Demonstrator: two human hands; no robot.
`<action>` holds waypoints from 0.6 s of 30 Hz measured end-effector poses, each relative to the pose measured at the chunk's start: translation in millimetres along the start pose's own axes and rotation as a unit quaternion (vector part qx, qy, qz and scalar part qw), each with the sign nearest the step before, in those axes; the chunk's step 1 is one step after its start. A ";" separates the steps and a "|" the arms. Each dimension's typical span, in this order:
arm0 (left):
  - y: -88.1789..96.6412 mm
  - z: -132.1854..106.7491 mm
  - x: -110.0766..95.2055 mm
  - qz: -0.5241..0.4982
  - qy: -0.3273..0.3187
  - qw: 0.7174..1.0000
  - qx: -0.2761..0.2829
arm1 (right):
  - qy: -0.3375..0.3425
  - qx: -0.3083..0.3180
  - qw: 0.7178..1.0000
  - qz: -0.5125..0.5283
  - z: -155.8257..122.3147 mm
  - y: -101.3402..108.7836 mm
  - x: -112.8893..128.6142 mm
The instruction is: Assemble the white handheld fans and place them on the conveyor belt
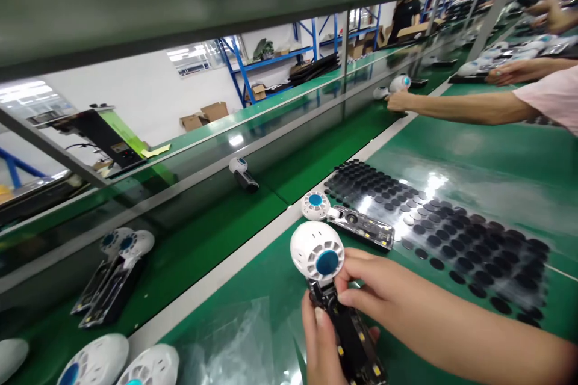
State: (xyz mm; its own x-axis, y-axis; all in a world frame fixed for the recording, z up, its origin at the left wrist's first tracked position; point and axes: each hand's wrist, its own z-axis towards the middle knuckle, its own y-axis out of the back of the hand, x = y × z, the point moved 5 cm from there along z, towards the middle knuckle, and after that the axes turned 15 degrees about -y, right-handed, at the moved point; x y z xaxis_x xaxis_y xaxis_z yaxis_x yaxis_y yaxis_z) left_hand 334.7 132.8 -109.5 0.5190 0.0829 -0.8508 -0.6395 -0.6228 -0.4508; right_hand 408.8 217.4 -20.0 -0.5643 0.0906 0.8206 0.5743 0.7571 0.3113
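Low in the middle of the head view, I hold a device (318, 252) with a round white vented head, a blue centre and a narrow black body with small yellow squares. My left hand (318, 337) is wrapped round the black body from below. The fingers of my right hand (361, 283) are closed at the joint just under the white head. A similar device (361, 225) lies on the green bench just beyond, its body clear-cased. To the right, a clear sheet (451, 234) carries rows of black round discs.
A green conveyor belt (203, 228) runs along the left with similar devices (120, 277) on it. White heads (149, 367) show at the lower left. A co-worker's arm (469, 108) reaches across at the right. A dark panel (226, 0) hangs overhead.
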 end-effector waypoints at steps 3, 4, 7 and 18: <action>-2.9 -0.4 1.6 0.006 0.005 1.000 0.008 | -0.019 -0.015 0.999 -0.048 1.3 -4.9 -1.1; -4.0 -0.2 0.9 0.011 -0.001 1.000 0.011 | -0.027 -0.015 0.998 -0.055 1.3 -6.1 -2.0; -4.6 1.0 -5.3 0.032 -0.041 0.999 0.006 | -0.031 -0.023 0.997 -0.066 1.8 -7.6 -1.3; -5.8 0.5 -20.1 0.105 -0.096 0.990 0.000 | -0.028 -0.055 0.990 -0.129 7.0 -10.3 -1.7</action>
State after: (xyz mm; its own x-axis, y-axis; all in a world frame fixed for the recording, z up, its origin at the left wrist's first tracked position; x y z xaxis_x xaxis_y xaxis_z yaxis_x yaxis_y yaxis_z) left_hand 327.7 135.1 -90.0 0.2568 0.0988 -0.9614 -0.7222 -0.6415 -0.2588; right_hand 399.7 213.9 -27.9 -0.7311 -0.0580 0.6798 0.4665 0.6846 0.5601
